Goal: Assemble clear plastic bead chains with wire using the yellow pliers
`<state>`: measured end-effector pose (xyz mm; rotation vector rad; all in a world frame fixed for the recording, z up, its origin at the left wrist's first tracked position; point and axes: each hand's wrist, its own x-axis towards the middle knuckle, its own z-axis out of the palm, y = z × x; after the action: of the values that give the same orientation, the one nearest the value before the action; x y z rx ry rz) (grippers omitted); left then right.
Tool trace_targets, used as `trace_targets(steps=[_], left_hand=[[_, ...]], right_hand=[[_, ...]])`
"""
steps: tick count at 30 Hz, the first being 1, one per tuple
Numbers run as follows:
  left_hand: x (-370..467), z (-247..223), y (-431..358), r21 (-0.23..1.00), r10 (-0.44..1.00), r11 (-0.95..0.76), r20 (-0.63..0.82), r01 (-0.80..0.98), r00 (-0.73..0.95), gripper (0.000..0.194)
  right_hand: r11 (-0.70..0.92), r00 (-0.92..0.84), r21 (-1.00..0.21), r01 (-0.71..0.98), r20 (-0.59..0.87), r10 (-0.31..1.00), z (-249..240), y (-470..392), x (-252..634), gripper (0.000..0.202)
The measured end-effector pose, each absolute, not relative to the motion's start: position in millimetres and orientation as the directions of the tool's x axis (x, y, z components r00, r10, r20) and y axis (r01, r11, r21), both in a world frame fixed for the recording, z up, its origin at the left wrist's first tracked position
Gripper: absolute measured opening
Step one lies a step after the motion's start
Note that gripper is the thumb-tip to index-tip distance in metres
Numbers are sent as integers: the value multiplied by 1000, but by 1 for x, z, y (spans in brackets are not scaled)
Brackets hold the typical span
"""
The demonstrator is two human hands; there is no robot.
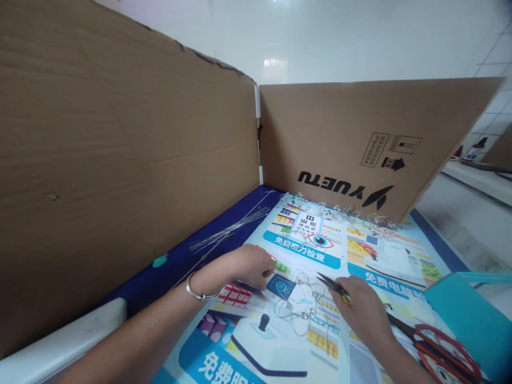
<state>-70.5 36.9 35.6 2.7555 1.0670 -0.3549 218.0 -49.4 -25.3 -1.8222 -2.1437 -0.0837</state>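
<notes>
A: Your right hand (pixel 360 306) had its fingers wrapped round the pliers (pixel 335 285), their tips aimed toward your left hand (pixel 254 264).

B: And your left? Its fingers were curled in, fingertips drawn together; whether they pinched anything, I couldn't tell.

A: The beaded wire loops (pixel 305 316) lay on the printed sheet (pixel 276 352) between your hands, well short of the desk's far edge, where small wire pieces (pixel 344 213) were heaped.

B: For fine wire like that, you were best served by a light squeeze, the plier tips square to the strand and your left fingertips steadying it close by.

A: Those loops looked easy to snag, so you needed your wrists clear of them, and of the scissors (pixel 446 346) toward the near right corner.
</notes>
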Motion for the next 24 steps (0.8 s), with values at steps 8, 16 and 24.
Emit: trace_targets(steps=[8,16,24], left_hand=[[-65,29,33,163,583,-773,-201,614,787,7],[-72,41,40,227,636,-753,12,617,771,17],[-51,34,32,323,628,-772,253,548,736,17]], right_hand=[[177,-120,-173,969,296,948,-26,-51,216,21],[134,-79,-186,973,275,958,-22,-54,211,18],[109,-46,-231,967,262,964,-18,-55,209,19]])
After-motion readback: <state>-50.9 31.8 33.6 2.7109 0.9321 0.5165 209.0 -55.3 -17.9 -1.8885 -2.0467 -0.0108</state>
